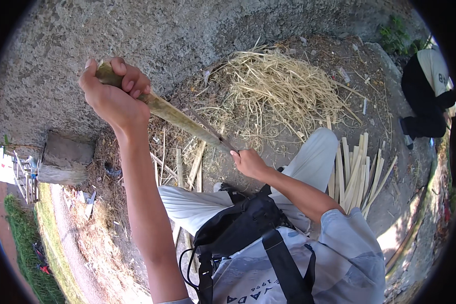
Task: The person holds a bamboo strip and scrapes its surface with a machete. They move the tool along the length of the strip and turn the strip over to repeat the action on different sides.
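Strip (pixel 185 120): slanting between hands. Left hand (pixel 117 96): fingers wrapped round upper end. Right hand (pixel 252 164): fingers curled at lower end, apparently on dark blade (pixel 228 144). Advised: strip firm, blade shallow, thumb clear of edge.

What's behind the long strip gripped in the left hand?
Around the upper end of the strip, the rough grey wall shows behind the left hand; toward the right hand, littered ground shows. Whatever lies directly behind the strip is covered.
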Demonstrator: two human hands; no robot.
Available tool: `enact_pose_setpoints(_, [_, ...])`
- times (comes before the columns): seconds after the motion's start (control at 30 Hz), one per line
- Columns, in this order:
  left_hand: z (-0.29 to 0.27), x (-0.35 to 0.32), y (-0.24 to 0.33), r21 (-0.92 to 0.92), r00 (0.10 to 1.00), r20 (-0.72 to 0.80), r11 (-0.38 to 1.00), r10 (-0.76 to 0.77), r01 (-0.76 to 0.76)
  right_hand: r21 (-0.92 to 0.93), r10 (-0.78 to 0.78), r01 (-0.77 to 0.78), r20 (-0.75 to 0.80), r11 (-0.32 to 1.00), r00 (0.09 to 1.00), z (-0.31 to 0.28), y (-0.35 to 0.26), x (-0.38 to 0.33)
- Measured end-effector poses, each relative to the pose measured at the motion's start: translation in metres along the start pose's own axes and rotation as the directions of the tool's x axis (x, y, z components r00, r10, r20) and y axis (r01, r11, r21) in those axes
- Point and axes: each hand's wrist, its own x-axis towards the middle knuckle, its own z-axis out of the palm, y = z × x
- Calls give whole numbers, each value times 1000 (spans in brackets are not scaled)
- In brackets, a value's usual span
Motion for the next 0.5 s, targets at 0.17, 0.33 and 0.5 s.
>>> enact_pose_setpoints(0.17, [-12,9,1,-24,1000,-27,1000,-17,16,136,33,-52,138,989,990,-75,-93,7])
enact_pose_setpoints(0.33, [-6,3,5,-49,1000,17,998,-24,25,253,-109,115,-40,960,993,-45,-64,-5])
enact_pose_setpoints(0.5, [-1,8,0,-14,1000,-20,1000,10,-10,-67,192,-181,271,981,943,-23,-23,16])
